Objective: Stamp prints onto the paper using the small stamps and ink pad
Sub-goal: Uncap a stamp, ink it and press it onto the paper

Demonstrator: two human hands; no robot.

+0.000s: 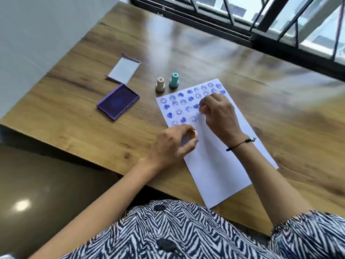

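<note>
Two hands work on the white sheet of paper (214, 165). Left hand (171, 144) pinches a small yellow stamp (248, 135), pressing near the left edge. Right hand (218, 114) is curled shut; what it holds is hidden. Open purple ink pad (118, 101) waits far left for easy dipping.

We can read no words, numbers, labels or brand names anywhere here. The only signs we find are the blue stamped prints on the sheet of paper (214, 165): round smiley faces, one of them clear at (178, 111), mixed with solid heart-like blots such as the one at (169, 115), set in rough rows across the paper's far end. Some of the prints are blurred or partly hidden behind a hand, so we cannot make out their shapes.
</note>
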